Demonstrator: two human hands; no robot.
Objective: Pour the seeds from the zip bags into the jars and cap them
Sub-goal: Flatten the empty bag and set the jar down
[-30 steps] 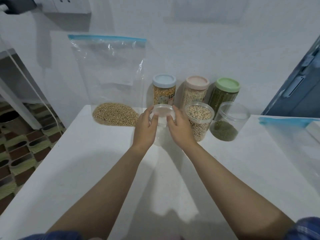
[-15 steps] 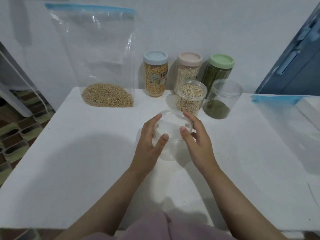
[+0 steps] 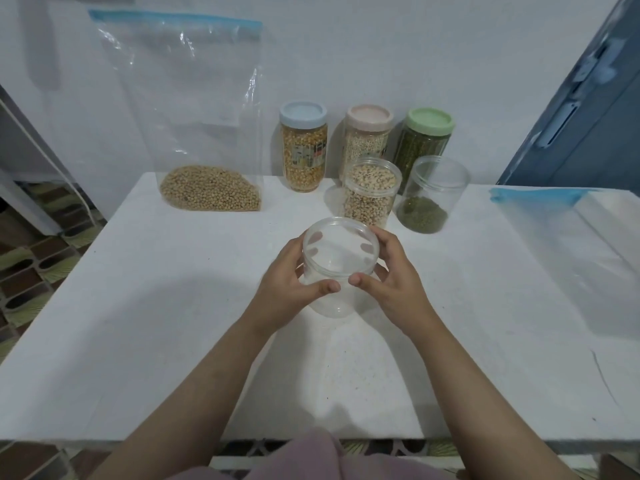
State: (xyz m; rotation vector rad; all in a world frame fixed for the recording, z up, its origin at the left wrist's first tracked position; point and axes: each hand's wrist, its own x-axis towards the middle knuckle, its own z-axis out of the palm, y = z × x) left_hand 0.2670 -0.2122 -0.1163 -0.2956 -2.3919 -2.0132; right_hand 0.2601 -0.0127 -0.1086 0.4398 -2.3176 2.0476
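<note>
Worktop (image 3: 173, 323) carries everything; zip bag (image 3: 194, 133) with seeds stands beyond the left hand (image 3: 287, 289), well apart; empty bag (image 3: 571, 244) lies right of the right hand (image 3: 398, 282); capped jars and two open jars (image 3: 370, 192) stand just beyond both hands; both hands grip the empty jar (image 3: 337, 258), fingers curled round it.

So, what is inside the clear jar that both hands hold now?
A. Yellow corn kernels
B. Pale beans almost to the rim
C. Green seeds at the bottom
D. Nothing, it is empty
D: the clear jar held between the left hand and the right hand shows only its bare walls and the fingers through them, with no seeds inside.
</note>
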